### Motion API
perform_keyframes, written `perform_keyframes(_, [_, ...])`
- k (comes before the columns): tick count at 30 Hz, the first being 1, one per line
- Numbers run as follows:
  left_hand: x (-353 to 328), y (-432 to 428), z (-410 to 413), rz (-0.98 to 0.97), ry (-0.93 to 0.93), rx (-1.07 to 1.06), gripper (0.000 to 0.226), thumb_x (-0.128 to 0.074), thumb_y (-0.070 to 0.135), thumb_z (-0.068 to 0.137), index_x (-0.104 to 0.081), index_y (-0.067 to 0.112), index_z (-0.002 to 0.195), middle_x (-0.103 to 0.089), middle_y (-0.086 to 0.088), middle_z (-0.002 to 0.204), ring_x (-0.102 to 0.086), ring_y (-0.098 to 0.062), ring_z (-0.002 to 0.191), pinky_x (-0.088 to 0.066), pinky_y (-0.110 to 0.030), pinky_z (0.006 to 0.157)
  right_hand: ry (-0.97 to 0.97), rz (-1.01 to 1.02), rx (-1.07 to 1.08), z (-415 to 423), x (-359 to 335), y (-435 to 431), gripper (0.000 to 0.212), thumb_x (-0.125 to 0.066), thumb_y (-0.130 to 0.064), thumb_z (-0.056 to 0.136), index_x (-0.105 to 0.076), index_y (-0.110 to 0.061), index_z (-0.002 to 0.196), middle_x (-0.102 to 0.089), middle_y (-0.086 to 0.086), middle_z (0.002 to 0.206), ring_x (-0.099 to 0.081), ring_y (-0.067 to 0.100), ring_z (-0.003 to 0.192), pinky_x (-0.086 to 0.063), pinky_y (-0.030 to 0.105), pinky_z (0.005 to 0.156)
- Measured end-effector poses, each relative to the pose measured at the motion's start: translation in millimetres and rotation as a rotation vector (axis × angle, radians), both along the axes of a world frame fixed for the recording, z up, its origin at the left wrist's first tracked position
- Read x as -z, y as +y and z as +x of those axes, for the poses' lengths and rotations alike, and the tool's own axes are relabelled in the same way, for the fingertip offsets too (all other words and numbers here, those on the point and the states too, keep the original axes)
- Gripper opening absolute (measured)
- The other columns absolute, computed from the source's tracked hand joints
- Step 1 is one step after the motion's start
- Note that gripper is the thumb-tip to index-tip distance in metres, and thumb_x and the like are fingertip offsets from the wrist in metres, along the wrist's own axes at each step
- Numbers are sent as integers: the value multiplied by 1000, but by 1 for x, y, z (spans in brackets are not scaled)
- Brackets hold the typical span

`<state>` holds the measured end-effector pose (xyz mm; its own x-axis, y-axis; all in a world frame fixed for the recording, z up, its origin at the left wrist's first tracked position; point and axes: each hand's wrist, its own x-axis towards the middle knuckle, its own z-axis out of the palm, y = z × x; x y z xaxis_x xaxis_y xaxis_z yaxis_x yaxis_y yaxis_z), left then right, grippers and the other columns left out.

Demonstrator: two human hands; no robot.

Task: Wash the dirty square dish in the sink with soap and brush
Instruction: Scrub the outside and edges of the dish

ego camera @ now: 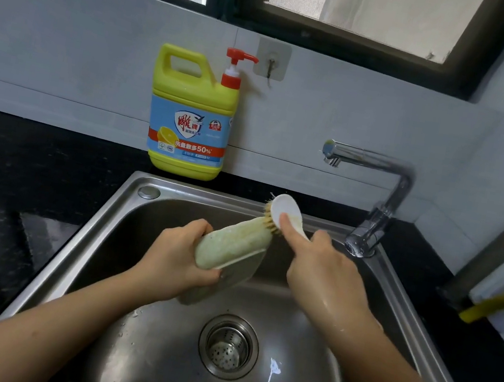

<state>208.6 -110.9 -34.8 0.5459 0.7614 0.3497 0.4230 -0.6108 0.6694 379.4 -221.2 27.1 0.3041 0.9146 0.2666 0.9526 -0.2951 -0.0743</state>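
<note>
Over the steel sink (95, 230) my left hand (180, 254) grips the pale green square dish (230, 247), tilted on edge with its soapy, speckled outer side toward me. My right hand (324, 271) holds a white brush (287, 214) by its handle, forefinger stretched along the back. The brush's tan bristles press on the dish's upper far corner. A yellow soap bottle (192, 113) with a red pump stands on the counter behind the sink.
A chrome tap (375, 192) rises at the sink's right rear corner, its spout pointing left with no water running. The drain strainer (228, 346) sits in the basin below my hands. Black counter (9, 182) flanks the sink. A wall hook (272, 59) hangs behind the bottle.
</note>
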Motion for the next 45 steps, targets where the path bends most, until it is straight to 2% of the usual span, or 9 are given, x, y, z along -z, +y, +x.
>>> perform_keyframes(4, [2,3,-1,-26,-7,-7,39,-81,26,60,-52,19,85,-55,16,72,-54,-5,67,-38,-15,55,-115,42,-141,-33,14,-8,66,-33,-11,86,-32,-49,140,-30,2,83,-51,26,62,-31,32,51])
perform_keyframes(7, [2,4,-4,-54,-57,2,41,-65,51,47,-50,33,80,-59,18,73,-58,-1,68,-42,-11,55,-208,52,-252,-50,33,-16,65,-31,-18,67,-63,-38,120,-40,1,62,-28,19,35,-1,26,38])
perform_keyframes(10, [3,5,-4,-64,-87,-25,40,-62,52,44,-49,32,76,-59,13,72,-56,0,67,-41,-11,55,-210,86,-205,-35,32,-12,64,-40,-15,72,-54,-40,129,-38,1,67,-31,18,39,-20,28,37])
perform_keyframes(14, [3,6,-3,-64,-130,-36,35,-79,29,56,-50,26,75,-56,8,75,-53,-5,68,-41,-12,55,-53,43,-3,1,22,-3,69,-37,-13,95,-7,-44,148,-29,2,88,-28,15,55,-31,33,59])
perform_keyframes(20, [4,10,-3,-188,-254,-63,40,-79,32,49,-56,16,77,-61,2,72,-54,-2,61,-43,-14,52,-159,183,-317,-28,53,-10,65,-41,-15,72,-53,-34,132,-42,1,70,-37,16,42,-28,25,35])
perform_keyframes(29, [4,11,-2,-263,-322,-81,54,-66,44,39,-56,12,81,-60,4,75,-53,-7,66,-42,-14,55,-63,307,-102,5,50,3,73,-72,-1,66,-55,-28,131,-28,-1,70,-24,15,40,-23,25,34])
perform_keyframes(36, [3,13,-4,-316,-366,-52,56,-67,40,39,-57,9,85,-62,0,77,-54,-8,65,-46,-19,56,-187,259,-325,-19,54,-5,61,-40,-16,71,-59,-33,127,-45,2,68,-41,19,40,-34,28,31])
perform_keyframes(41, [5,11,-3,-309,-329,-46,55,-66,46,39,-56,14,83,-61,2,78,-55,-11,69,-45,-26,61,-178,295,-99,9,46,0,71,-72,-5,58,-62,-31,124,-27,-2,68,-22,17,40,-19,24,36])
perform_keyframes(45, [7,11,-2,-291,-306,-39,54,-65,46,39,-56,15,83,-62,-1,80,-57,-13,70,-46,-26,59,-207,265,-274,-7,52,-10,61,-42,-15,68,-62,-34,123,-40,0,64,-36,19,36,-26,26,32])
